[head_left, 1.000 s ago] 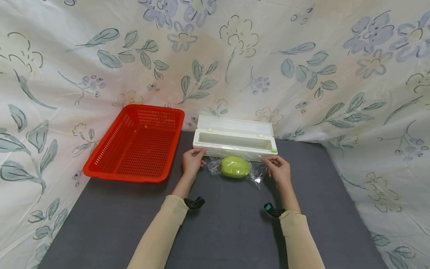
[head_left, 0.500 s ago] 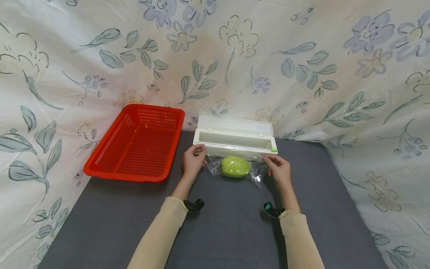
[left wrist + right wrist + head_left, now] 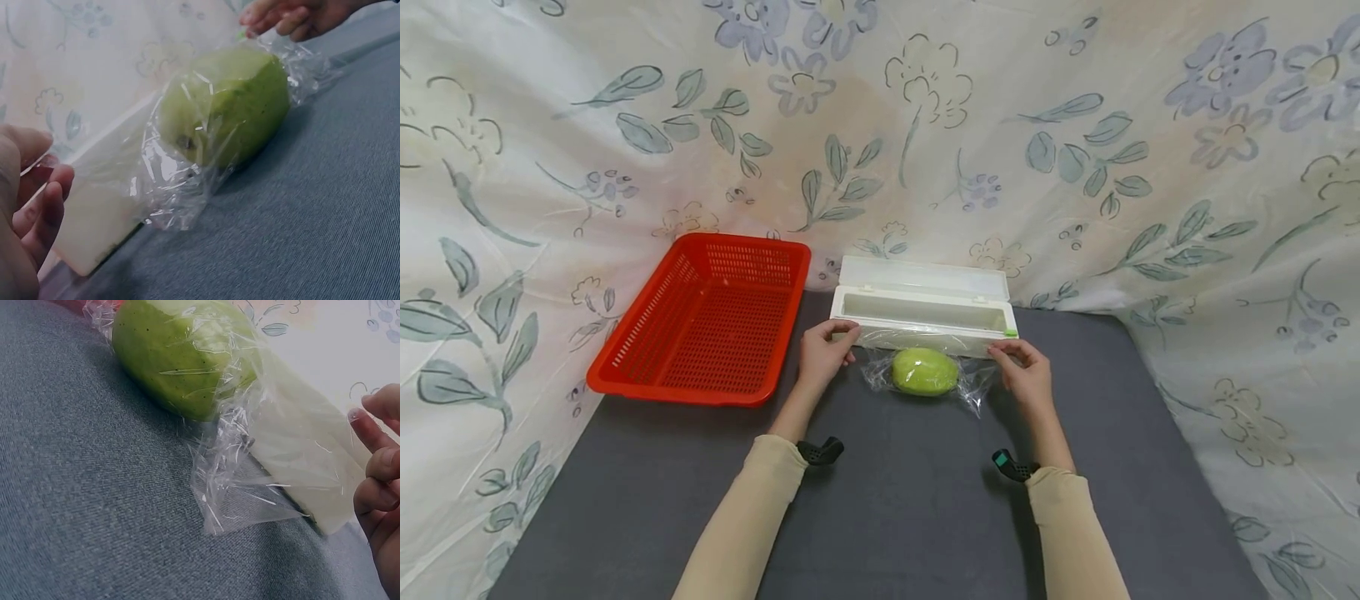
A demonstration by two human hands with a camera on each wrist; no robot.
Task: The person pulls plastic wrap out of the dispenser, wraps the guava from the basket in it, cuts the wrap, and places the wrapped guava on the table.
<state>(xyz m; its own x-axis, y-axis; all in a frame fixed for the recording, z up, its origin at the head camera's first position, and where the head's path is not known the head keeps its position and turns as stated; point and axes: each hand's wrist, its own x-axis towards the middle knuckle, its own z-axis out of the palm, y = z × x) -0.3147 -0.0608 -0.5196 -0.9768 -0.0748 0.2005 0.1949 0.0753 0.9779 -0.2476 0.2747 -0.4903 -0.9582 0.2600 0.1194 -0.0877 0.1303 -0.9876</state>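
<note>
A large green fruit [image 3: 924, 372], smooth and mango-shaped, lies on the dark cloth under clear cling film [image 3: 240, 425]. The film bunches at both ends of the fruit and stretches back toward a long white dispenser box [image 3: 925, 340], whose lid stands open behind it. At the box's left front corner, my left hand [image 3: 824, 353] pinches the film's edge between thumb and fingers. My right hand [image 3: 1024, 368] pinches the other side of that edge near the right front corner, beside a small green tab [image 3: 1011, 333]. In the right wrist view, film reaches those fingertips.
A red perforated plastic basket [image 3: 715, 333] stands to the left of the box. Floral fabric [image 3: 940, 150] hangs behind and around the dark tabletop [image 3: 910, 500]. Each wrist carries a black camera mount.
My left hand has shifted slightly left and back along the box. My right hand has moved slightly back toward the box corner. The fruit and box stay in place.
</note>
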